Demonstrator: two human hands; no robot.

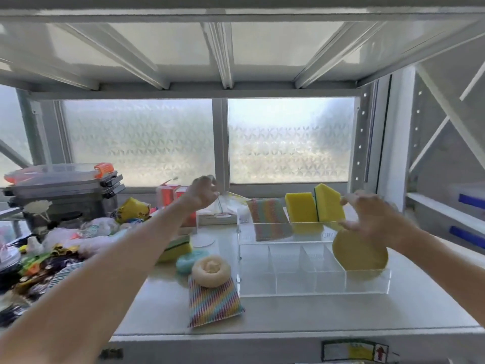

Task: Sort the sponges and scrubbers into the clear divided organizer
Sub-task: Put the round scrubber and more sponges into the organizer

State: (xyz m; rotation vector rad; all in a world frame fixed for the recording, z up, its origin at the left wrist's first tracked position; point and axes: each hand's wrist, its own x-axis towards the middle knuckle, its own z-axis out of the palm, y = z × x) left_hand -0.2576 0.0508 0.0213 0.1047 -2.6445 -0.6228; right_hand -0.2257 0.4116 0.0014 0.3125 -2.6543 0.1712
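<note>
The clear organizer [312,261] stands on the white shelf [288,316], right of centre. In its long back section a rainbow-striped scrubber [269,219] leans at the left, a yellow sponge [301,211] stands beside it, and a second yellow sponge with a green edge [329,203] tilts at the right. A round yellow sponge [359,253] leans in the front right compartment; the other front compartments hold nothing.

The right hand [367,214] hovers over the organizer's right end, fingers spread, its grip released; its fingertips are at the tilted sponge, though contact is hard to judge. The left hand [203,190] is raised near the window, fingers curled, and seems to hold nothing.

Left of the organizer lie another striped scrubber [214,303] with a cream scrub puff [211,270] on it, a teal puff [187,261] and a yellow-green sponge [178,249].
</note>
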